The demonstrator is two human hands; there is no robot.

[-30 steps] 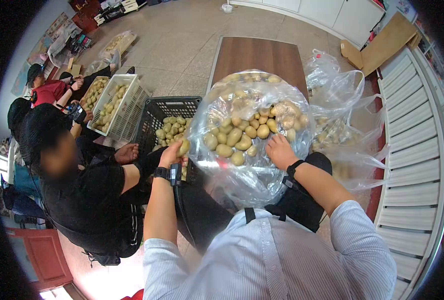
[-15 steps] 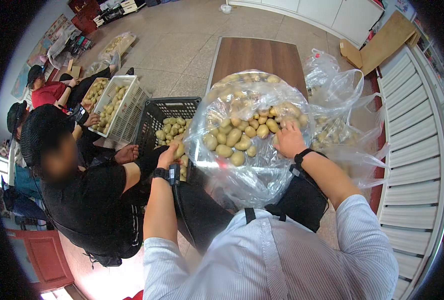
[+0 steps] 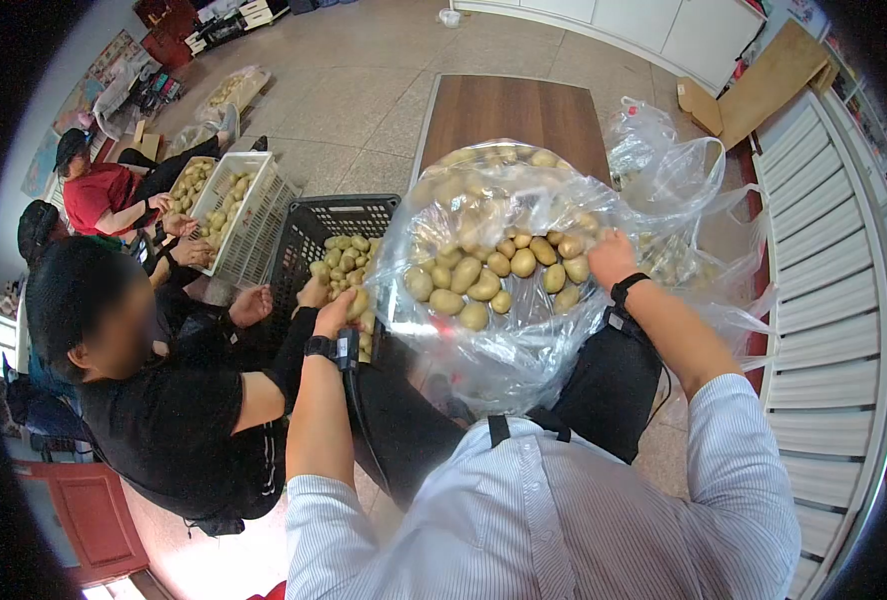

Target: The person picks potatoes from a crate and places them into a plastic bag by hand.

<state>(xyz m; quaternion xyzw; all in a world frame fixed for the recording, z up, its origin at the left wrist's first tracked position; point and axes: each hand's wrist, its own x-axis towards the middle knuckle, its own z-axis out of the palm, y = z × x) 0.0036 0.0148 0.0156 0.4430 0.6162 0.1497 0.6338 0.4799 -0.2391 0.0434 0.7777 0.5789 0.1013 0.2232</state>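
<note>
My left hand [image 3: 332, 316] is closed around a potato [image 3: 360, 303] over the near right part of a black crate [image 3: 376, 201], which holds many potatoes. To its right, a big clear plastic bag [image 3: 514, 365] lies open, with several potatoes [image 3: 484, 285] showing in its mouth. My right hand [image 3: 614, 257] is at the right side of the bag mouth, fingers curled on the plastic. A co-worker's hand [image 3: 313, 293] reaches into the black crate, just left of my left hand.
A wooden table [image 3: 514, 115] stands behind the bag. More clear bags [image 3: 679, 180] are at the right, beside a white radiator [image 3: 824, 330]. A co-worker in black [image 3: 164, 420] sits close at the left. Beyond are a white crate [image 3: 264, 215] with potatoes and other people.
My right hand has moved up and right from the potatoes to the bag's edge, pulling the plastic rightward. More potatoes show there. The near co-worker's hand has reached into the black crate.
</note>
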